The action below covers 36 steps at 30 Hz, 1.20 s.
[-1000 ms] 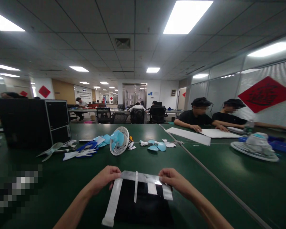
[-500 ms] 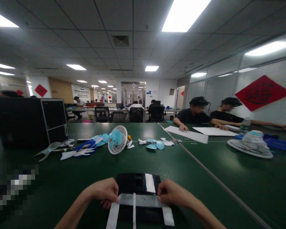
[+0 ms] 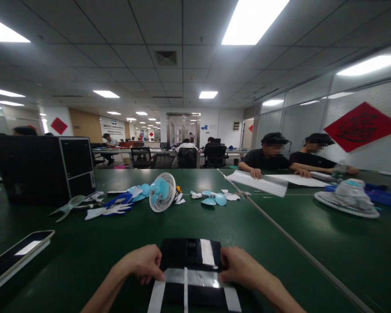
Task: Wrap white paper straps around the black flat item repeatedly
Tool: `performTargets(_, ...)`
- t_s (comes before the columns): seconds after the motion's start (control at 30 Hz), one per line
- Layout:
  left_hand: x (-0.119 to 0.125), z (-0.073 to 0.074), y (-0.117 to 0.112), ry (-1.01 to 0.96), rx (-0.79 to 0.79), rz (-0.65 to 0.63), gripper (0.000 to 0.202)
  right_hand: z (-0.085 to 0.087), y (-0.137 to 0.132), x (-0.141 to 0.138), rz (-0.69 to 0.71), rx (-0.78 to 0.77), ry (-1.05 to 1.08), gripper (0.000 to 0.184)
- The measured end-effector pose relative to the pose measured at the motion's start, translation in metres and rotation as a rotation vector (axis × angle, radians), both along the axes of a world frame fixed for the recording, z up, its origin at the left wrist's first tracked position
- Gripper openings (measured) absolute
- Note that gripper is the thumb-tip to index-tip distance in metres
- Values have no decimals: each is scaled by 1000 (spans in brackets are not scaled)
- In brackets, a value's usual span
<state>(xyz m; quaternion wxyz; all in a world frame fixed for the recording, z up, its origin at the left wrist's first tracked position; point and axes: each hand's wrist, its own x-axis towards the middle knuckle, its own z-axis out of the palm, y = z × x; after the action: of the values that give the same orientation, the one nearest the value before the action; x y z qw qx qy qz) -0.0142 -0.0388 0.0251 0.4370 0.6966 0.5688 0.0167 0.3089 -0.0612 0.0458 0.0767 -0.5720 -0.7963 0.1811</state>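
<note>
In front of me on the table lies a black flat case-like object (image 3: 177,253) with a white patch (image 3: 207,252) on its upper right. A shiny, greyish see-through strip of tape (image 3: 203,278) runs across it from side to side. My left hand (image 3: 147,264) is closed, pinching the strip's left end. My right hand (image 3: 236,266) pinches the right end, thumb on the strip. White ribbed bands (image 3: 157,296) run downward near both ends, and a thin white strip (image 3: 185,291) crosses the middle. What lies below the frame edge is hidden.
A phone-like device (image 3: 19,256) lies at left, near a black computer case (image 3: 35,169). Beyond my hands are a small fan (image 3: 162,192), blue-white gloves (image 3: 112,206) and blue fan blades (image 3: 214,198). Two people sit at right; a person's hand (image 3: 256,173) touches a white sheet (image 3: 263,184).
My hands keep their pinch on the strip, with only a slight shift in view. The strip's right part now shines more brightly. At right, the person's white sheet has curled up at its edge.
</note>
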Motion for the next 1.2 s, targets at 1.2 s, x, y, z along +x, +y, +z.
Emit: performTargets(1.2,20,21,-12,-106,447,-173,18,-16,13,3,45,33,118,21)
